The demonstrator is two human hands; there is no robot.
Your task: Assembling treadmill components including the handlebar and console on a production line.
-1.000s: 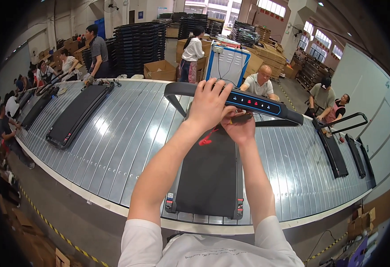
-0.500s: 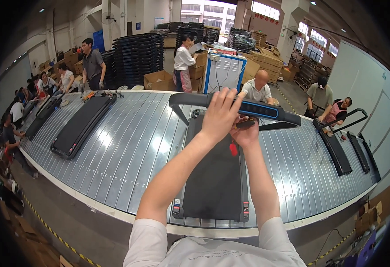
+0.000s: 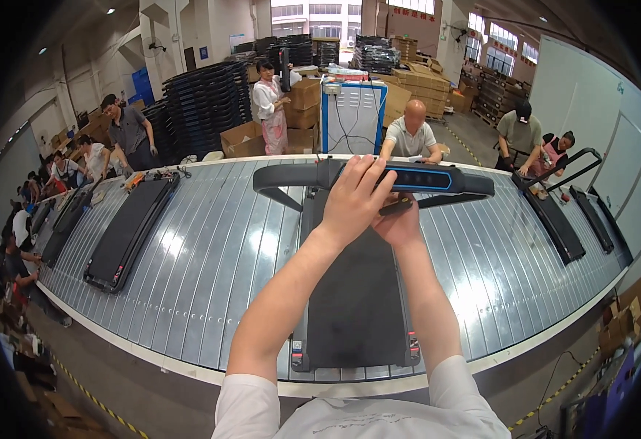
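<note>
A black treadmill (image 3: 349,307) lies on the ribbed metal conveyor (image 3: 210,256) in front of me, its handlebar console (image 3: 437,178) raised at the far end. My left hand (image 3: 355,197) rests over the middle of the handlebar, fingers spread across it. My right hand (image 3: 401,222) is just below the bar, closed around a small dark flat object (image 3: 396,207) that pokes out to the left; what it is cannot be made out.
Another flat treadmill (image 3: 126,230) lies to the left on the conveyor, and two more with raised handles (image 3: 554,219) sit at the right. Several workers stand along the far side. A blue-framed white cabinet (image 3: 349,117), cartons and black pallet stacks fill the background.
The treadmill has travelled right to left along the conveyor with my hands on its handlebar. My hands keep the same grip.
</note>
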